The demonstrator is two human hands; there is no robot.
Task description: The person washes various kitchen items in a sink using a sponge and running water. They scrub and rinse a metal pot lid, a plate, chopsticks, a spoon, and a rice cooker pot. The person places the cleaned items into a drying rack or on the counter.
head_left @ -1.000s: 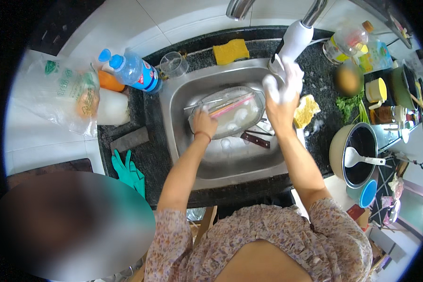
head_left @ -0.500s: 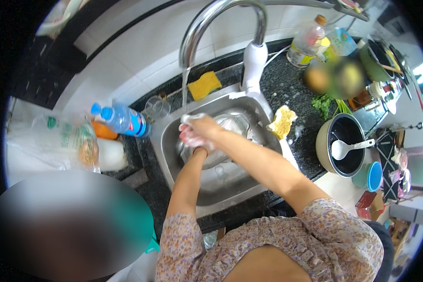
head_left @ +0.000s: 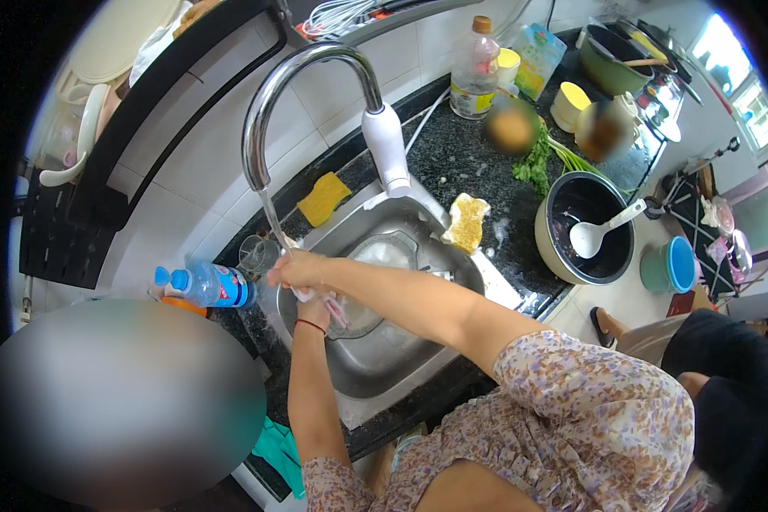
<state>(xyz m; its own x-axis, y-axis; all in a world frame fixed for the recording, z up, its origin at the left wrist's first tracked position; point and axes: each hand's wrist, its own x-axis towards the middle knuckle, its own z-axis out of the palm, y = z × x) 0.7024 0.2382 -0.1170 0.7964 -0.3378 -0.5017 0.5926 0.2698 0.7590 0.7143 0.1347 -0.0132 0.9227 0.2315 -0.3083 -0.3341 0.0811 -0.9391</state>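
Under the running water from the curved steel tap [head_left: 258, 119], my right hand [head_left: 297, 270] is closed, its fingers round something pale and mostly hidden. My left hand [head_left: 314, 305] is just below it, closed on pink sticks like chopsticks [head_left: 338, 314] angled down and right. Both hands are over the left side of the steel sink [head_left: 371, 371]. A mesh strainer [head_left: 397, 241] lies in the sink under my forearm. A foamy sponge [head_left: 466, 224] is on the right rim, a yellow sponge [head_left: 322, 198] behind the sink, and a glass [head_left: 256, 254] left of my hands.
Right are a pot with white ladle [head_left: 563, 264], greens [head_left: 533, 171], containers and a bottle [head_left: 472, 77]. Left are blue-capped bottles [head_left: 218, 284] and green gloves [head_left: 282, 456]. A person [head_left: 725, 384] in dark clothing is at lower right, near a blue bucket [head_left: 667, 269].
My right hand has left the foamy tap body and moved left beneath the spout. My left hand has lifted sticks from the strainer toward it. Water now runs. The view has shifted.
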